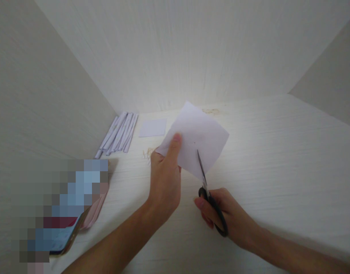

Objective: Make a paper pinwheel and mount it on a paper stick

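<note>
Two bare hands in view: left hand [163, 179] near centre, right hand [220, 215] just right of it. One pair of black-handled scissors [210, 198], near centre. One white paper sheet [197, 137] held up at centre. One small paper square [152, 128] lying flat, far centre-left. One bundle of rolled paper strips [119, 134] at far left along the wall; roughly six or seven, exact count unclear where they overlap. One phone [64, 239] at near left, partly blurred out. One pale wooden desk surface [277, 160].
</note>
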Available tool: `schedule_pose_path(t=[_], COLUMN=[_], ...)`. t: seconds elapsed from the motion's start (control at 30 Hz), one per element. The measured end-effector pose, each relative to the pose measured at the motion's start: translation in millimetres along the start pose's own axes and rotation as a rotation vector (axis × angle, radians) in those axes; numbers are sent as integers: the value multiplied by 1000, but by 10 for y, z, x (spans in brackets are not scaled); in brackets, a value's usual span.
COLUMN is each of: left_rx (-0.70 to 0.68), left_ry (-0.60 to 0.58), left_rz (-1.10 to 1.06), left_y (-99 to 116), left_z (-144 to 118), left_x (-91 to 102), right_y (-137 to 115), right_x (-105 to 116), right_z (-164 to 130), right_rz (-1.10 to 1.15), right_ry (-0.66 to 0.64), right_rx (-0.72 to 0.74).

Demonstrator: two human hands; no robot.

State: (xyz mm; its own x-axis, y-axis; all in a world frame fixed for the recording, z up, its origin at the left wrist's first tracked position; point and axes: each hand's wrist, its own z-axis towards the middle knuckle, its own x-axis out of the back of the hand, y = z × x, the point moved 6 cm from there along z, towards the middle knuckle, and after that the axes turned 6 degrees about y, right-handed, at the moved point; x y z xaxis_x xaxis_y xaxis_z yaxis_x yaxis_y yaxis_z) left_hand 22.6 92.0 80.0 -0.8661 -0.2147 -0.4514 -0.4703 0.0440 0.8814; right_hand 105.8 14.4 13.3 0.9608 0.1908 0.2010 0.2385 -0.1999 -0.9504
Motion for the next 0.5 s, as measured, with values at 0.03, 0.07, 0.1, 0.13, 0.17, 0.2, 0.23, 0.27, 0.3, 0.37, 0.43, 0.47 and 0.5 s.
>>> schedule_pose_path(t=[0.03,0.07,0.1,0.13,0.17,0.2,0.23,0.27,0.3,0.37,0.43,0.47,0.5], left_rx=[2,4,7,10,11,11,12,13,12,21,28,28,27], left_ry=[3,4,4,6,7,5,3,2,2,1,3,3,-1], left_rz=[1,3,5,8,10,13,17,23,30,53,71,72,68], left_y=[-2,-4,-7,-8,-8,-5,-2,2,7,12,15,18,20], left_z=[0,-1,-2,-3,-4,-6,-8,-11,-14,-20,-25,-27,-30], left_x=[1,2,2,2,2,0,-3,-5,-6,-10,-11,-13,-17], right_y=[4,8,11,13,15,17,17,16,15,14,14,15,15], right_x=[0,-1,-4,-8,-13,-17,-19,-18,-16,-11,-10,-9,-8], right_z=[0,0,-2,-4,-6,-8,-10,-11,-12,-15,-16,-17,-17], right_rz=[2,5,9,14,18,21,24,27,30,36,43,45,47], right_ry=[-1,-3,-6,-10,-14,-15,-12,-7,-2,7,6,4,5], right_rx=[-8,-16,-24,-31,-39,-46,-52,-55,-57,-61,-61,-60,-59])
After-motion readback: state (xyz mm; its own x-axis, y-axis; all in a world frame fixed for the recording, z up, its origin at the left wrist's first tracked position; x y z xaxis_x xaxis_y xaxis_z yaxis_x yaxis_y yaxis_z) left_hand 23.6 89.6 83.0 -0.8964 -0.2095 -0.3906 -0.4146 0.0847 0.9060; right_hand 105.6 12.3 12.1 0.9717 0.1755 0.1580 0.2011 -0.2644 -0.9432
